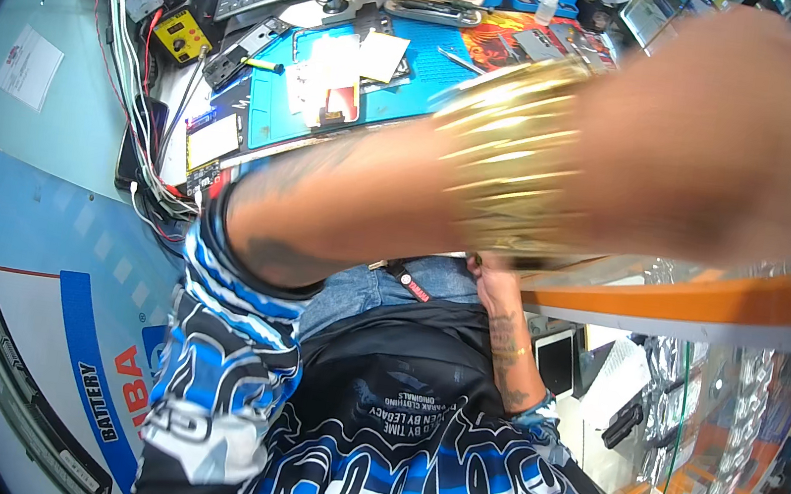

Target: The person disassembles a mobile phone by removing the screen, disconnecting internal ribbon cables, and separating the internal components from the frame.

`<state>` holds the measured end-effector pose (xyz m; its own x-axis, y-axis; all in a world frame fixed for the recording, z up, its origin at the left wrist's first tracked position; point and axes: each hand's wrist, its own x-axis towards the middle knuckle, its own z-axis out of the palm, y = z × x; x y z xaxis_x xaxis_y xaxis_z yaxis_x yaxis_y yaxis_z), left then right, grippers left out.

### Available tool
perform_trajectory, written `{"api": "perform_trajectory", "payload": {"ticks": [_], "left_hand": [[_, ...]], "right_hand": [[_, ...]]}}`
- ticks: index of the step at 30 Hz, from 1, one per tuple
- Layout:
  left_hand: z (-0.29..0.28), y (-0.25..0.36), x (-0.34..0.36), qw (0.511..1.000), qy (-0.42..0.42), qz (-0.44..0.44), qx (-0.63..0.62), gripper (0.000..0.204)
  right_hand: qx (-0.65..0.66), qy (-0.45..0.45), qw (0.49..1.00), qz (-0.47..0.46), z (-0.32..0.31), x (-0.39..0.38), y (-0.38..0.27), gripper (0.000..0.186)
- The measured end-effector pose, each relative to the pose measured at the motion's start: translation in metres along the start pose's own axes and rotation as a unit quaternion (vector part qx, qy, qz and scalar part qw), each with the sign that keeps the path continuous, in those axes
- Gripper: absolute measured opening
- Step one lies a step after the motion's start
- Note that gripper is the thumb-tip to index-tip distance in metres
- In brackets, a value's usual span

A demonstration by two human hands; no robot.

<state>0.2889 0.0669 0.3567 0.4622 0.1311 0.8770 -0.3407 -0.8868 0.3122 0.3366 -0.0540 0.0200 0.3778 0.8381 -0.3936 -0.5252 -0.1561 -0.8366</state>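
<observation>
Desk: cluttered desk (230,140) with blue mat (417,80), far left.
Left hand (719,140): raised, blurred; grip unclear.
Right hand (491,278): at waist, mostly hidden.
Risk: gold bracelets (512,157) might snag white cables (132,82).

The blue work mat (416,90) is crowded at its left end by white paper pieces (339,65), leaving its middle open. A bundle of white wires (127,82) blocks the bench's left edge beside a yellow meter (182,34). Along the right edge, the orange-rimmed glass counter (708,298) bars passage downward.
</observation>
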Motion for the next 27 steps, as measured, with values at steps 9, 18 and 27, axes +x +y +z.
{"api": "perform_trajectory", "payload": {"ticks": [9, 18, 27], "left_hand": [[-0.086, 0.007, -0.311, 0.846, 0.228, -0.464, -0.134, 0.049], [-0.075, 0.014, -0.358, 0.729, 0.244, -0.631, -0.099, 0.023], [-0.091, -0.006, -0.359, 0.805, 0.175, -0.565, 0.045, 0.007]], "right_hand": [[0.046, -0.009, 0.988, 0.147, 0.004, -0.037, -0.036, 0.027], [-0.087, -0.02, 0.992, 0.092, 0.035, -0.018, -0.055, 0.023], [-0.141, -0.062, 0.987, 0.049, 0.053, -0.008, -0.072, 0.027]]}}
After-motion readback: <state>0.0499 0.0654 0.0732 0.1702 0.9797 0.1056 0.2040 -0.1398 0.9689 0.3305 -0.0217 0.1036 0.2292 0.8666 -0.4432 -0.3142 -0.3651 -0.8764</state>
